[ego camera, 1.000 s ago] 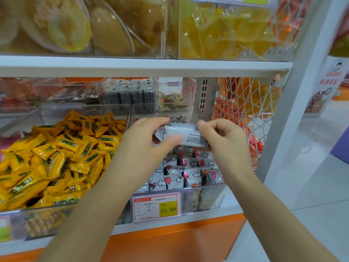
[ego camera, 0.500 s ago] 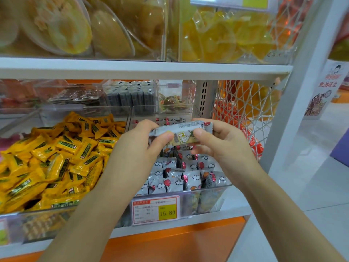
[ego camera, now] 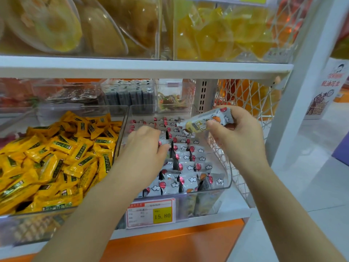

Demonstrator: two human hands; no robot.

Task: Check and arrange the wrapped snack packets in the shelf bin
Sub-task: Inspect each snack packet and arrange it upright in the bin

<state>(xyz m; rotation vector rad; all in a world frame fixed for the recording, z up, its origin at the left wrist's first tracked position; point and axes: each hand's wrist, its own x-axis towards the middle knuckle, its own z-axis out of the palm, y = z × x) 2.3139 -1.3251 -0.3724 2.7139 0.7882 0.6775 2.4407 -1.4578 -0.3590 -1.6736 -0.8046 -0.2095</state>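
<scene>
1. White shelf (ego camera: 143, 69): the board runs above both sets of fingers and carries the upper bins.

2. Clear shelf bin (ego camera: 204, 203): open-topped, directly beneath the left fingers and below and left of the right fingers. Its see-through walls let stock be read from the front.

3. Yellow packets (ego camera: 56, 157): a loose heap in the neighbouring bin, outboard of the left fingers, apart from them. Not in hand.

4. Grey-white snack packets (ego camera: 188, 167): stood on edge in rows inside the clear bin, probably so that each face shows.

5. Left hand (ego camera: 145, 148): fingers close together, laid over the packet tops in the middle rows. The tips are hidden, so whether they pinch one cannot be told. Likely steadying a row or parting a gap.

6. Right hand (ego camera: 239, 135): thumb and curled fingers pinch one packet at its right end.

7. Lifted packet (ego camera: 205, 121): held clear above the bin's far right corner, tilted, printed face to the viewer, apparently for checking.

8. Price label (ego camera: 151, 213): on the bin front, nearer than all fingers.
</scene>
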